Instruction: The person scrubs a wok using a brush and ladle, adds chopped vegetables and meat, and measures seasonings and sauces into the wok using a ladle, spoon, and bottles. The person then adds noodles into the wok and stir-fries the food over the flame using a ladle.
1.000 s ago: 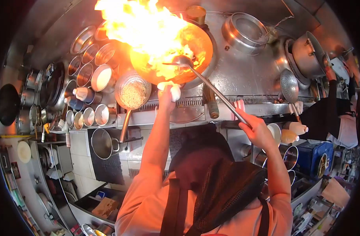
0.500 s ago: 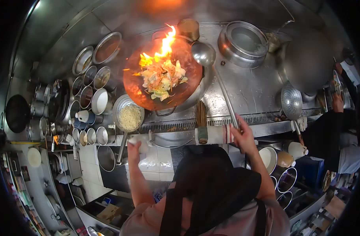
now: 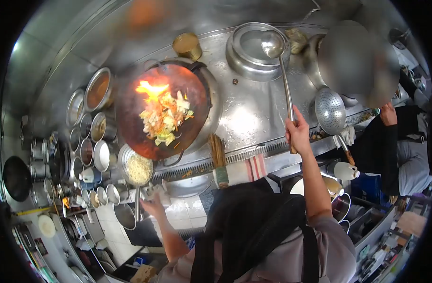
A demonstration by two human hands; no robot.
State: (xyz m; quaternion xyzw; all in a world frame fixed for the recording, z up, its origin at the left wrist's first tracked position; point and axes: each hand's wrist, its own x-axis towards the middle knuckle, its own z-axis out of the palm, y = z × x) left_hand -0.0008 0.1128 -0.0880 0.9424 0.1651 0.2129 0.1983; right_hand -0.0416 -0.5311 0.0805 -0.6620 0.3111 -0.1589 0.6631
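**Right hand on ladle; flame inside wok**

The right hand (image 3: 297, 134), right of centre, is closed around the handle of a steel ladle (image 3: 272, 44). The handle runs upward in the frame, and the bowl appears over the lidded-looking steel pot (image 3: 234, 59) at upper centre; contact between them cannot be confirmed.

The left hand (image 3: 153, 205), lower left of centre, is beside a blurred pale cloth (image 3: 158, 192); its grip cannot be determined.

The wok (image 3: 131, 125) occupies the upper left of centre. It contains chopped food (image 3: 166, 118), with flame (image 3: 152, 88) at the food's upper edge. Below and left of it, a perforated strainer (image 3: 125, 152) bears pale noodles (image 3: 139, 169).

A bundled-stick brush (image 3: 217, 150) and a red-striped towel (image 3: 249, 170) are near centre. A second perforated strainer (image 3: 330, 111) is at right, near a co-worker's hand (image 3: 388, 114).
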